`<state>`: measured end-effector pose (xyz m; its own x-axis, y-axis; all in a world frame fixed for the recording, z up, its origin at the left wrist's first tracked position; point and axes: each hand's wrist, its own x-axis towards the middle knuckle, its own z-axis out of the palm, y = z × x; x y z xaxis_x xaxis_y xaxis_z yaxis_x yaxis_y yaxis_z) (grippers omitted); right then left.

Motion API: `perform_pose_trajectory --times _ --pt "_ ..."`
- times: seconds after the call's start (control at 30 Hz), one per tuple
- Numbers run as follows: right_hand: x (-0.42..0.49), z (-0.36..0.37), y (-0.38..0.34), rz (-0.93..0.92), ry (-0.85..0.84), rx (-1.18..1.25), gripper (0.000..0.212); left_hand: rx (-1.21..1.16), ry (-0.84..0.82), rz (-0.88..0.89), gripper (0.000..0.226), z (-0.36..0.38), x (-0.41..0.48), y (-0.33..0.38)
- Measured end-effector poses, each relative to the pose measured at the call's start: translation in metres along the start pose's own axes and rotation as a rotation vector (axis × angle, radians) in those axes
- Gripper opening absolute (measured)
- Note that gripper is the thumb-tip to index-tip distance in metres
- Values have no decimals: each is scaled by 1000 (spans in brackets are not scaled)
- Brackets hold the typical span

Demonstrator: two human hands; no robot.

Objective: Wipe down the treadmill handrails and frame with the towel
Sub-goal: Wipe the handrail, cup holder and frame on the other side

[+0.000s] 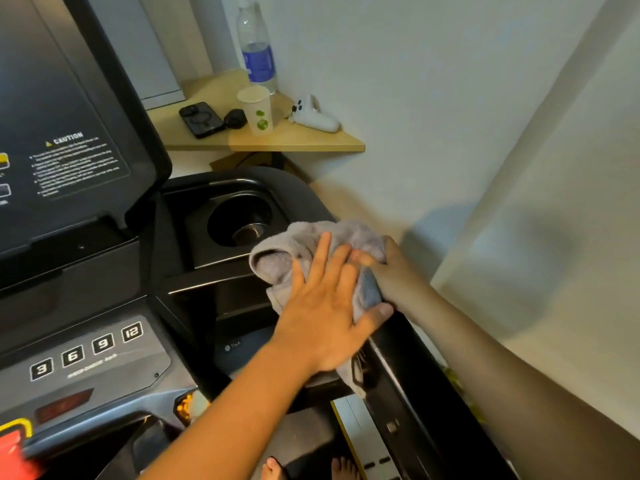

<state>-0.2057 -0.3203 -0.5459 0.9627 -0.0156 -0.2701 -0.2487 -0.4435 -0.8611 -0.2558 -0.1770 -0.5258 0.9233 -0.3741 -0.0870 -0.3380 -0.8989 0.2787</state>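
A crumpled grey towel (294, 251) lies on top of the treadmill's black right handrail (391, 368), just behind the cup holder (239, 220). My left hand (322, 306) lies flat on the towel with fingers spread and the thumb hooked around its right side. My right hand (391, 268) grips the towel's right edge from the wall side, fingers tucked into the cloth. The towel hides the rail section beneath it. The treadmill console (69, 140) with its caution label fills the left.
Speed buttons (86, 351) sit on the lower console. A wooden corner shelf (311, 142) behind holds a water bottle (256, 46), paper cup (256, 110), phone (201, 119) and white controller (315, 116). A white wall (485, 133) runs close on the right. My bare feet (308, 467) stand on the deck.
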Motion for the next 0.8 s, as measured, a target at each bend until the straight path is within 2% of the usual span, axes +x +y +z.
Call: perform_pose_trajectory --times 0.17,0.23,0.3,0.37,0.43,0.5,0.57,0.63,0.7,0.8 --pt "13 6 -6 110 35 -61 43 148 0 -34 90 -6 13 3" --pt "-3 2 0 75 34 -234 51 168 6 40 84 -9 1 2" --pt "-27 -13 8 25 -2 -392 46 141 -5 110 77 -5 -20 6" --pt "-51 -34 16 56 -87 -467 45 70 -6 147 74 6 -41 18" --pt "-73 -48 23 99 -171 -572 54 23 12 199 73 17 -60 32" --pt "-92 -53 30 99 -175 -746 56 62 25 286 71 29 -74 40" --pt "-109 -52 32 51 -124 -853 55 103 43 298 69 35 -82 41" --pt "-112 -49 30 16 -128 -806 59 135 60 302 68 36 -81 36" --pt "-96 -42 26 36 -153 -594 53 190 59 277 70 28 -67 23" --pt "-58 -16 17 7 -46 -292 55 266 17 204 79 5 -34 -6"
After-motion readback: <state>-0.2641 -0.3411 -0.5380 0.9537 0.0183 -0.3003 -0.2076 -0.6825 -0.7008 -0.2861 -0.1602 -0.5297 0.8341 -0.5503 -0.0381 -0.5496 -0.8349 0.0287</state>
